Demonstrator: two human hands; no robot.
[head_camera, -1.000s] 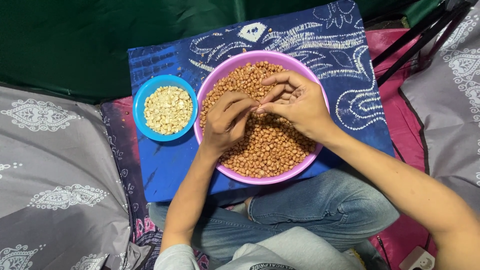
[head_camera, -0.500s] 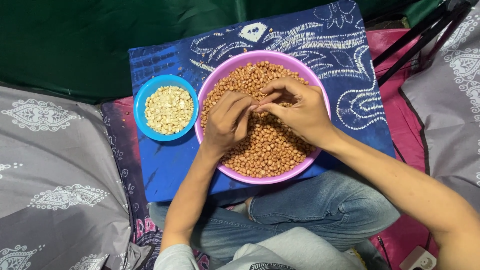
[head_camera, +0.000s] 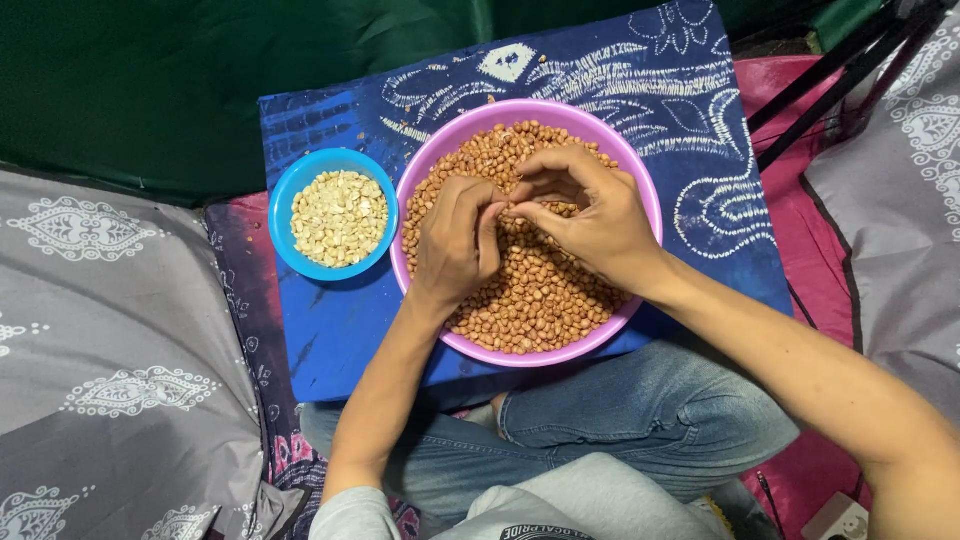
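- The left hand (head_camera: 455, 240) and right hand (head_camera: 585, 215) had drawn closer over the pink bowl (head_camera: 650, 195).
- Fingertips pinched together on a peanut (head_camera: 505, 210), barely visible.
- The blue bowl (head_camera: 285, 195) of skinned nuts sat unchanged.

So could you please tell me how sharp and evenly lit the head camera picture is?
Head view: sharp across the pink bowl and blue bowl; soft even light, no glare; faint shadow under the left hand and right hand; green fabric at top dim.
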